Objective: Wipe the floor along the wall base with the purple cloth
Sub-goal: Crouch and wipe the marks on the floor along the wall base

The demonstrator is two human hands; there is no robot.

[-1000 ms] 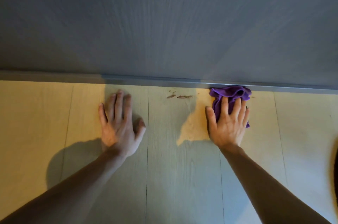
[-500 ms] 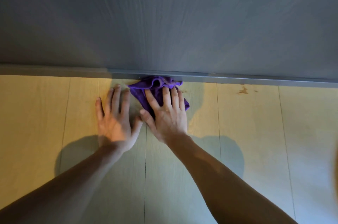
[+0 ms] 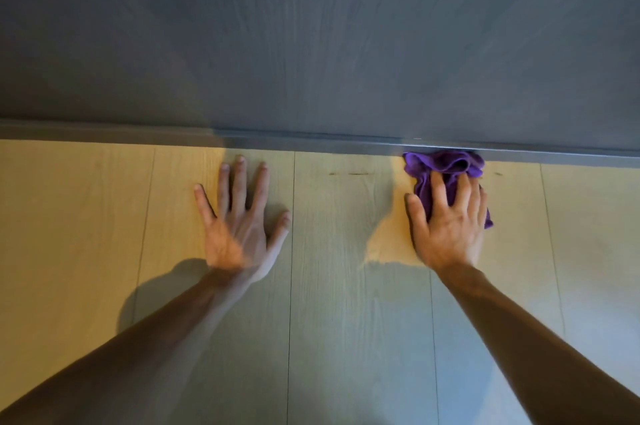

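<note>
The purple cloth (image 3: 443, 166) lies bunched on the pale wood-plank floor (image 3: 346, 286), its far edge against the grey skirting strip (image 3: 311, 142) at the foot of the dark wall (image 3: 311, 43). My right hand (image 3: 448, 220) lies flat on the cloth's near part, fingers spread and pressing it down. My left hand (image 3: 239, 220) rests palm down on the bare floor to the left, fingers apart, fingertips a little short of the skirting. Faint brownish streaks (image 3: 348, 174) show on the floor between the hands, and a small mark (image 3: 498, 174) sits right of the cloth.
The wall and skirting run across the whole view. Plank seams run toward me. Warm light falls on the left floor, and my arms cast shadows (image 3: 156, 289) there.
My right hand slid the cloth left along the skirting until it was beside my left hand, then back right to where it is. The brown marks between the hands look fainter. My left hand stayed put.
</note>
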